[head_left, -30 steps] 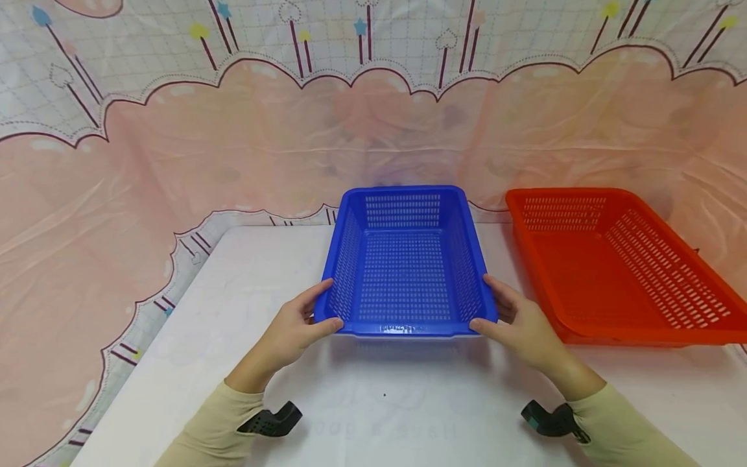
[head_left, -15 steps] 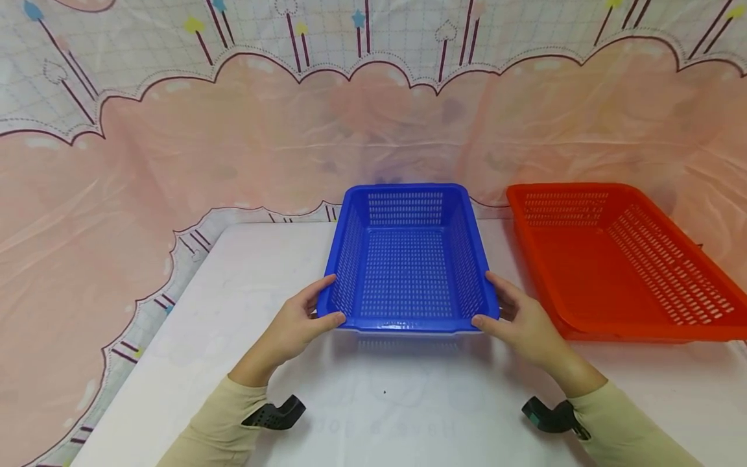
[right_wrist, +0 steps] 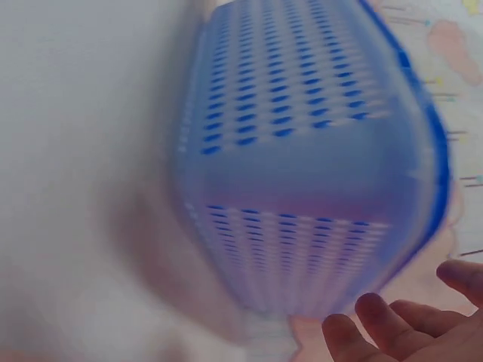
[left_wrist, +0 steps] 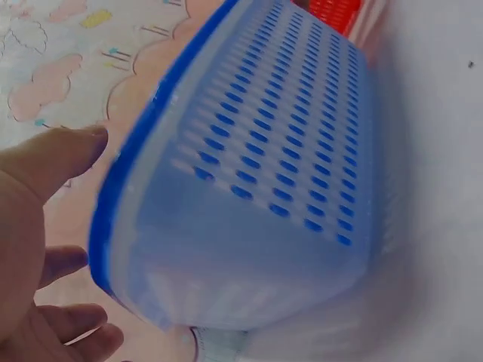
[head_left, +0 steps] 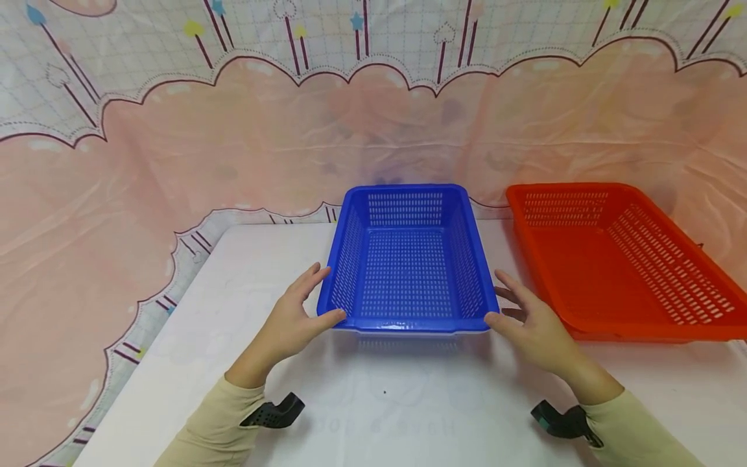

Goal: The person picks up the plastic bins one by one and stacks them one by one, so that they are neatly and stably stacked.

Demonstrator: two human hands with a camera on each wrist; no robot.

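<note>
A blue rectangular basket (head_left: pixel 406 325) with slotted walls stands at mid-table in the head view, with nothing in it. Its outer side (left_wrist: pixel 287 143) looks pale whitish-blue in the left wrist view. At the near left corner is my left hand (head_left: pixel 292 324), thumb spread from the fingers; the thumb tip overlaps the rim in the head view, but the left wrist view has a gap beside it. Beside the near right corner, my right hand (head_left: pixel 539 331) has its fingers spread off the basket wall. In the right wrist view its fingertips (right_wrist: pixel 373 309) are close to the basket's outer side.
A larger red basket (head_left: pixel 560 292) stands on the right, a short way from the blue one and near my right hand. Both are on a white table surface (head_left: pixel 245 279). A pink patterned cloth (head_left: pixel 251 143) hangs behind and along the left.
Both hands held the blue basket's near corners earlier. Now the fingers have spread off its sides, and the right hand has shifted a little to the right. The basket has stayed in place.
</note>
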